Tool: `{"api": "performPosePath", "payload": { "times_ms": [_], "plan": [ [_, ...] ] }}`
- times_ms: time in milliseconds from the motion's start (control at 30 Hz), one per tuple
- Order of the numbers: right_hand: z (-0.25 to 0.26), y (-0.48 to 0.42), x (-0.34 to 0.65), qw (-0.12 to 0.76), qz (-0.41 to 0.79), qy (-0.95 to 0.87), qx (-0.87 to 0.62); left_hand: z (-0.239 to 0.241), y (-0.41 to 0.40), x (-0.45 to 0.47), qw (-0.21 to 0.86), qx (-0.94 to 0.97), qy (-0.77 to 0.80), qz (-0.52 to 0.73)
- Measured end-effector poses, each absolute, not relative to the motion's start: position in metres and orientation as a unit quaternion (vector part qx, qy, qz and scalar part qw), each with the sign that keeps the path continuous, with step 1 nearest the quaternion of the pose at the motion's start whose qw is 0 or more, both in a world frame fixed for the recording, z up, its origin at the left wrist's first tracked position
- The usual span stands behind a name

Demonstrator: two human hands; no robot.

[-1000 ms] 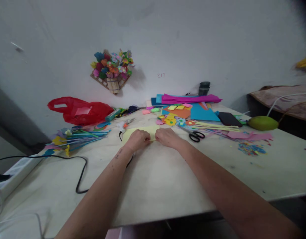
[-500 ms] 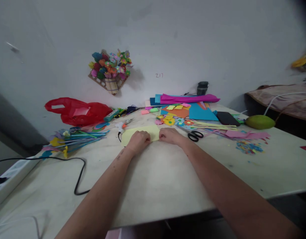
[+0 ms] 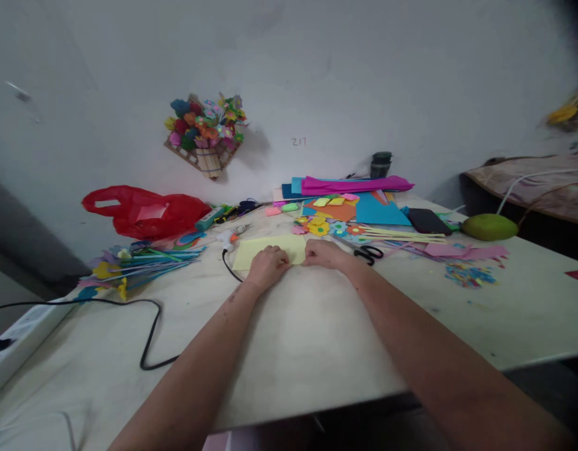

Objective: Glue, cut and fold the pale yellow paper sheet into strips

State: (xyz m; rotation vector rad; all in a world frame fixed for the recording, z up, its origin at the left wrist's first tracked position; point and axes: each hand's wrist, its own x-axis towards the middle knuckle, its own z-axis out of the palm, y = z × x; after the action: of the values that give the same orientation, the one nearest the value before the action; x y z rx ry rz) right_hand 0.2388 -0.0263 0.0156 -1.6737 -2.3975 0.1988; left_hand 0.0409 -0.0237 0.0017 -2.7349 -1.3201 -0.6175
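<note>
A pale yellow sheet of paper (image 3: 247, 252) lies on the table in front of me. Along its near edge, my left hand (image 3: 268, 265) has its fingers curled and closed on the paper. My right hand (image 3: 322, 255) pinches the same edge near the right corner, a short gap away. Both palms face down, and part of the sheet is hidden beneath them. Just behind the sheet's left end is a glue gun (image 3: 229, 238) with an orange part and a black cord. Black-handled scissors (image 3: 367, 254) lie right of my right hand.
Paper flowers (image 3: 319, 227), yellow strips (image 3: 401, 234) and coloured sheets (image 3: 382, 210) spread behind my hands. A phone (image 3: 428, 221) and a green mango-like fruit (image 3: 490, 227) lie at right. To the left are a red plastic bag (image 3: 152, 213), flower stems (image 3: 161, 263) and a black cord (image 3: 152, 332).
Both hands and the yellow paper have shifted slightly to the right. More of the glue gun's cord shows beside the sheet. The fingers stay closed on the near edge.
</note>
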Motion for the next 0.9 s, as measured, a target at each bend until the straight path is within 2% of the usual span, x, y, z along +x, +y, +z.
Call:
{"api": "performPosePath", "payload": {
  "times_ms": [433, 900],
  "plan": [
    [0.013, -0.025, 0.252, 0.121, 0.138, -0.808, -0.560, -0.006, -0.015, 0.040, -0.076, -0.846, -0.464, -0.249],
    [0.012, -0.020, 0.251, 0.101, 0.125, -0.814, -0.559, -0.012, -0.009, 0.038, -0.130, -0.833, -0.454, -0.289]
  ]
}}
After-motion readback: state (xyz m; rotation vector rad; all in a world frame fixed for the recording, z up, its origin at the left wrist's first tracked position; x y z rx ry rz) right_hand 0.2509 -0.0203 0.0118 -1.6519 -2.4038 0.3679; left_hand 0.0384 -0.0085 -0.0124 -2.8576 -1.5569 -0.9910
